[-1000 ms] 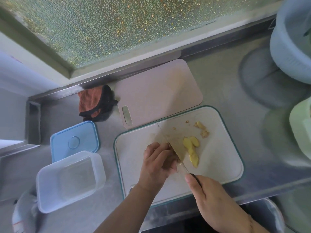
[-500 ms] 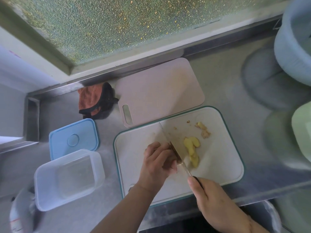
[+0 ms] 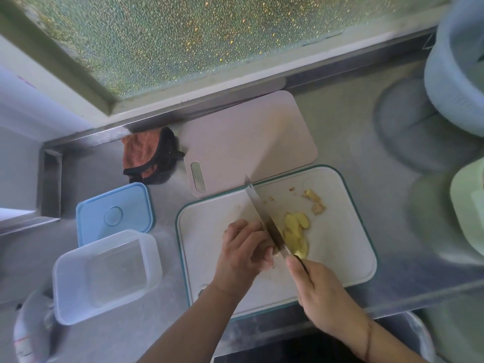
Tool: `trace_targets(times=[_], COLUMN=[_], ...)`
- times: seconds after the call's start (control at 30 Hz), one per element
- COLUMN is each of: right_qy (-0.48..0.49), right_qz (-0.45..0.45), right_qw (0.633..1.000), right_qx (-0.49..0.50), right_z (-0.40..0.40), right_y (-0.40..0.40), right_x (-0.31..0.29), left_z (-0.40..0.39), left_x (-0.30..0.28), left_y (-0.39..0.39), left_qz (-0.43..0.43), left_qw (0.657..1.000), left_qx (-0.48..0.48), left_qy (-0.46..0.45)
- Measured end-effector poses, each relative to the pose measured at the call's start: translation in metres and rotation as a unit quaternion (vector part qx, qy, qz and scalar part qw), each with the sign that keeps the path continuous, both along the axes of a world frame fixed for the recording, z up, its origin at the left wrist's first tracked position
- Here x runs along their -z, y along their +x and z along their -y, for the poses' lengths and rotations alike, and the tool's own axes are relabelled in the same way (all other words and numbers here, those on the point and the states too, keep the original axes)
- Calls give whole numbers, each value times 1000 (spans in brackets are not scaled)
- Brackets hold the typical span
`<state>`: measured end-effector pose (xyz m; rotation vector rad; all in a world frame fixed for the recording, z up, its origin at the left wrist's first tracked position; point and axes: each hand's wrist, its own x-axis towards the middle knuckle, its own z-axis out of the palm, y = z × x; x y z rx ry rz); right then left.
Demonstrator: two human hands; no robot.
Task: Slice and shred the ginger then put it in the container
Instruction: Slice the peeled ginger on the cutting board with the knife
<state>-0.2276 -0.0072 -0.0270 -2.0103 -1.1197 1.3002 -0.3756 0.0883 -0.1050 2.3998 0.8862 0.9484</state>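
Head view: right hand (image 3: 324, 297) grips knife (image 3: 264, 218); left hand (image 3: 243, 255) steadies ginger (image 3: 296, 234).

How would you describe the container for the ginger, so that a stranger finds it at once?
Start at the white cutting board with the green rim, where the ginger slices lie. Go left over the steel counter to its near left corner. There stands the container: clear, boxy and open, while the flat blue lid lies just behind it.

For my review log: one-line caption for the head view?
Right hand slices ginger with knife on white board; left hand steadies it.
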Motion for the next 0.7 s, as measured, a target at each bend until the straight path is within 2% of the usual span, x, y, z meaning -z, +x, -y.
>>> trace_targets(times=[0.17,0.33,0.43,0.7], right_qy=[-41,-30,-21,-75], right_qz=[-60,-16,2,47], right_qw=[993,999,999,996], right_qx=[96,21,24,12], right_z=[17,17,21,27], right_y=[12,7,-1,-7], right_x=[-1,-24,-37,-36], left_z=[3,2,2,1], left_x=[3,-2,-1,2], left_y=[-4,-1,-1,-1], left_qz=[-17,6,11,3], left_qw=[999,1000,1000,1000], left_qx=[-25,-11,-11,-9], left_qy=[-12,-2,-5,-5])
